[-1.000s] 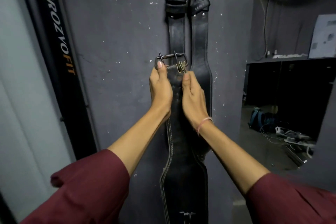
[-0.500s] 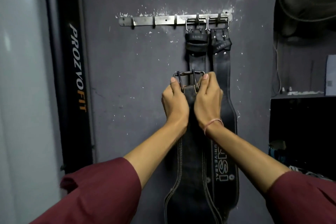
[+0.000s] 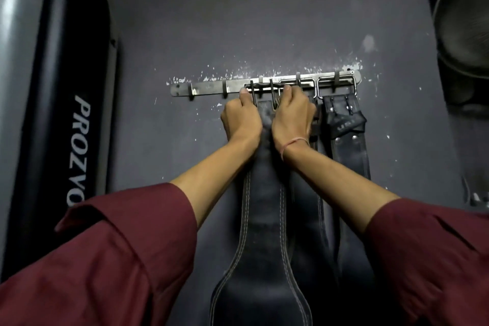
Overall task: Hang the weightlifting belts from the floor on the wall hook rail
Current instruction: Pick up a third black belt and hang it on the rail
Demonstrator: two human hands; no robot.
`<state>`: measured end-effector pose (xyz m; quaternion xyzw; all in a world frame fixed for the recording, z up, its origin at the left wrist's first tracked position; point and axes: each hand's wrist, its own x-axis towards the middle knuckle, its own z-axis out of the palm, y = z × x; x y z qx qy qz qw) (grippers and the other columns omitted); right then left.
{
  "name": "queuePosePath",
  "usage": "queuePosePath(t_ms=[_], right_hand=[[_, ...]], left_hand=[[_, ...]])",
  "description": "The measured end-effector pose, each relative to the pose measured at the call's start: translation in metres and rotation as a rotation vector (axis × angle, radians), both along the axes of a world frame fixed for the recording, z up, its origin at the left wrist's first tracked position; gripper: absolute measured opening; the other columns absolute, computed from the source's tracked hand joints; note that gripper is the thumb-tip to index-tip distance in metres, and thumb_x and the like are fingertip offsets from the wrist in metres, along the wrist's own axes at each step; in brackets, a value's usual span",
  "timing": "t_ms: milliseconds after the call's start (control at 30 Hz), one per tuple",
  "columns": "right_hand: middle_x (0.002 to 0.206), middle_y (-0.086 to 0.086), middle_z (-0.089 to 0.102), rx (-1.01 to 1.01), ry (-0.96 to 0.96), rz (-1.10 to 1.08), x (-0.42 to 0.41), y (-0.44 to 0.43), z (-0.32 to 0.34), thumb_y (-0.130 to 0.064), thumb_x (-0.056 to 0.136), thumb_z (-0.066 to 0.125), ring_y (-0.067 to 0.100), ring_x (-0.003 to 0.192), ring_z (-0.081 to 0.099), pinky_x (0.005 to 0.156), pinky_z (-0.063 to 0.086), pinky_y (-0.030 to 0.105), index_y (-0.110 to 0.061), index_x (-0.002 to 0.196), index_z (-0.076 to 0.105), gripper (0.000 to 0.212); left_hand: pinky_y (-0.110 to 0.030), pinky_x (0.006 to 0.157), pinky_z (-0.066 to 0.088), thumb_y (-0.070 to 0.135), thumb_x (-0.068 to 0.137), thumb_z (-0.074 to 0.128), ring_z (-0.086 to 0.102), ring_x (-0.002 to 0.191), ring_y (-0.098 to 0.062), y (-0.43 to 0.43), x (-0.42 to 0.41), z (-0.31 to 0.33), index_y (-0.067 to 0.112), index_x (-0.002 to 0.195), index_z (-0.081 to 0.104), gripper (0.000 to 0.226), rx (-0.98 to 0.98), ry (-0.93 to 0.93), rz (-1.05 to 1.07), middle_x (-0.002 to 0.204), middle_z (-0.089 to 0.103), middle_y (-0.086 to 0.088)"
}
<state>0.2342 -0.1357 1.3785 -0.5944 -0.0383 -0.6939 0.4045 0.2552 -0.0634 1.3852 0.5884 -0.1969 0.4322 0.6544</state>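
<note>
Up at the hook rail (image 3: 209, 87), the left hand (image 3: 242, 120) and right hand (image 3: 292, 116) each curl their fingers tightly round the metal buckle (image 3: 262, 90) of a black stitched belt (image 3: 264, 219), pressing it against the rail's middle. The belt trails straight down the wall. A hung belt (image 3: 346, 140) dangles from the rail's right end.

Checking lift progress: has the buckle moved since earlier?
Yes. The buckle rose from well below the hook rail to level with it.
</note>
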Motion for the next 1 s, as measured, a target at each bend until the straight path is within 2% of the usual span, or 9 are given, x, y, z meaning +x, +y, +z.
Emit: queuePosePath(t_ms=[67,167,200,333,400,533,700,867,1000], right_hand=[[0.096,0.025,0.068,-0.012,0.010,-0.015,0.013,-0.005,0.021,-0.024,0.105,0.037,0.030,0.074,0.048,0.059,0.013,0.026,0.001,0.090,0.063,0.039],[0.104,0.023,0.069,-0.009,0.026,-0.026,0.031,-0.010,0.043,-0.026,0.104,0.036,0.037,0.092,0.060,0.064,0.018,0.028,0.000,0.096,0.066,0.040],[0.105,0.022,0.069,-0.003,0.037,-0.022,0.035,-0.012,0.050,-0.027,0.104,0.036,0.037,0.096,0.061,0.065,0.021,0.029,-0.001,0.097,0.067,0.041],[0.107,0.018,0.069,0.030,0.132,-0.037,0.050,-0.012,0.067,-0.024,0.103,0.034,0.032,0.101,0.064,0.066,0.032,0.030,-0.002,0.099,0.070,0.042],[0.106,0.018,0.070,0.049,0.128,-0.063,0.054,-0.011,0.069,-0.023,0.102,0.035,0.034,0.101,0.065,0.069,0.038,0.032,-0.003,0.099,0.072,0.042],[0.110,0.016,0.069,0.076,0.136,-0.081,0.054,-0.008,0.069,-0.024,0.103,0.038,0.034,0.105,0.063,0.072,0.034,0.033,-0.005,0.102,0.071,0.039],[0.114,0.017,0.068,0.122,0.192,-0.005,0.047,-0.006,0.075,-0.020,0.102,0.040,0.033,0.106,0.062,0.073,0.035,0.031,-0.003,0.100,0.071,0.035],[0.118,0.016,0.067,0.161,0.255,0.055,0.039,-0.003,0.067,-0.005,0.097,0.041,0.033,0.105,0.063,0.073,0.037,0.030,-0.005,0.106,0.069,0.029],[0.115,0.015,0.066,0.203,0.298,0.115,0.027,-0.005,0.055,-0.013,0.101,0.042,0.031,0.096,0.062,0.068,0.033,0.029,-0.004,0.106,0.067,0.027]], left_hand=[[-0.034,0.072,0.035,0.033,0.106,0.035,0.060,0.103,-0.040,-0.005,0.015,0.020,-0.007,0.080,0.061,0.054,0.000,-0.003,0.036,0.106,0.067,-0.029],[-0.030,0.071,0.032,0.034,0.105,0.037,0.059,0.102,-0.039,-0.009,0.038,0.043,0.005,0.064,0.050,0.052,0.018,-0.026,0.082,0.103,0.067,-0.028],[-0.030,0.070,0.032,0.033,0.104,0.038,0.059,0.102,-0.038,-0.010,0.043,0.048,0.004,0.066,0.049,0.049,0.021,-0.031,0.099,0.103,0.067,-0.028],[-0.029,0.071,0.034,0.030,0.102,0.040,0.059,0.096,-0.034,-0.011,0.063,0.066,-0.003,0.090,0.062,0.041,0.033,0.028,0.112,0.107,0.067,-0.022],[-0.030,0.073,0.037,0.031,0.101,0.042,0.061,0.102,-0.036,-0.010,0.071,0.070,-0.005,0.102,0.065,0.042,0.035,0.057,0.114,0.111,0.068,-0.021],[-0.035,0.089,0.046,0.035,0.099,0.045,0.060,0.110,-0.035,-0.007,0.075,0.072,-0.001,0.107,0.066,0.043,0.054,0.089,0.109,0.117,0.067,-0.018],[-0.044,0.092,0.054,0.037,0.089,0.050,0.066,0.104,-0.037,-0.004,0.071,0.078,0.002,0.109,0.067,0.044,0.034,0.146,0.000,0.114,0.070,-0.019],[-0.045,0.099,0.051,0.036,0.092,0.046,0.061,0.116,-0.041,-0.004,0.078,0.068,-0.003,0.117,0.065,0.050,0.134,0.247,-0.047,0.122,0.066,-0.024],[-0.036,0.094,0.043,0.032,0.105,0.036,0.057,0.118,-0.040,0.001,0.056,0.041,-0.005,0.114,0.065,0.048,0.180,0.171,0.030,0.124,0.064,-0.025]])
